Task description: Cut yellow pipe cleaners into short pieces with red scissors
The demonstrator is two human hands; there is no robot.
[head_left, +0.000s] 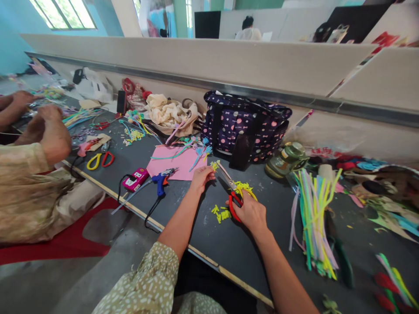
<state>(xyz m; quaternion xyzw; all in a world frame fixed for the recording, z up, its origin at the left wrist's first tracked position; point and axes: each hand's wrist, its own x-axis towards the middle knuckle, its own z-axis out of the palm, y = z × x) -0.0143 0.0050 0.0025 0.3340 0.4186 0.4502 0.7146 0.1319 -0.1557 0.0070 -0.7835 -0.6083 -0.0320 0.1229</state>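
My right hand (251, 213) is closed round the handles of scissors (236, 190), one red and one yellow, with the blades pointing up and left. The blade tips are beside a small yellow-green piece (215, 165) pinched in the fingers of my left hand (202, 178). Short yellow strips (220, 213) lie on the dark table just below the scissors, and more lie behind them. A pink sheet (180, 163) is left of my left hand, with pastel fuzzy stems on it. The blue glue gun (160, 182) rests at that sheet's near edge.
Behind my hands stand a dark patterned bag (248, 126) and a green-lidded jar (285, 159). A bundle of pastel stems (316, 218) lies at right. At left are a pink device (135, 179), another pair of scissors (100, 161) and a person's hands (49, 117).
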